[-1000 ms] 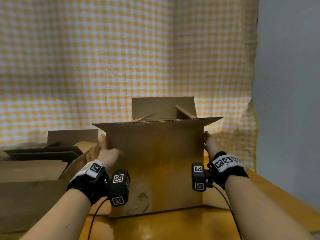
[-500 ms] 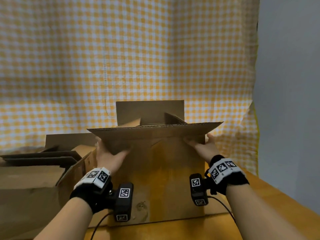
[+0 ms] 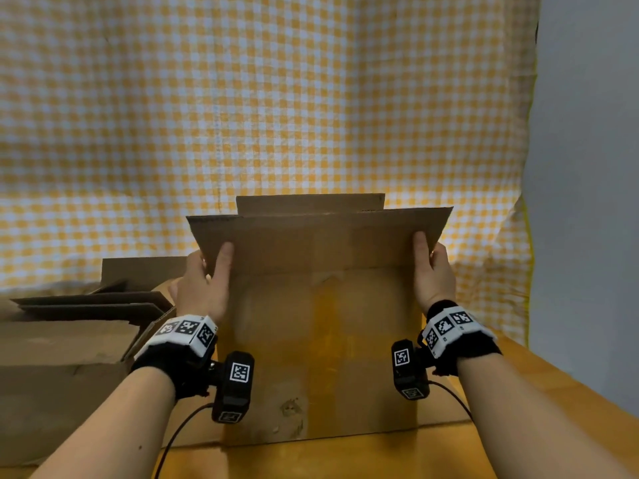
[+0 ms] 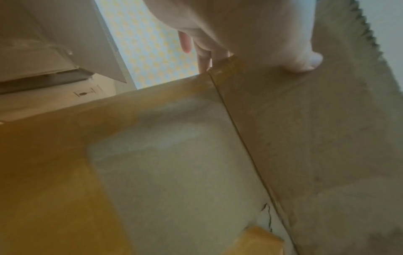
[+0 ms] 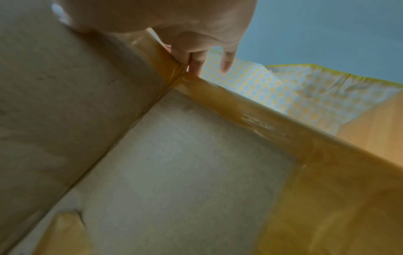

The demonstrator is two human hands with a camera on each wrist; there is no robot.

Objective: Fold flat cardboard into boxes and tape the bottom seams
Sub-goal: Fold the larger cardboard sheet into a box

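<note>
I'm at a makeshift packing spot indoors: a wooden table (image 3: 539,392) against a checked cloth (image 3: 276,98) hung over a plain wall (image 3: 587,167), cardboard boxes (image 3: 69,340) piled at its left edge.

fingertips of both hands (image 3: 204,288) hidden behind the box flap (image 3: 318,236), box (image 3: 321,357) interior unseen

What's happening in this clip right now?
A person is assembling a cardboard box that stands upright on a wooden table. The left hand and the right hand each grip one end of the near top flap, thumbs on its face, fingers behind. The far flap stands up behind it. More cardboard boxes lie at the left.
</note>
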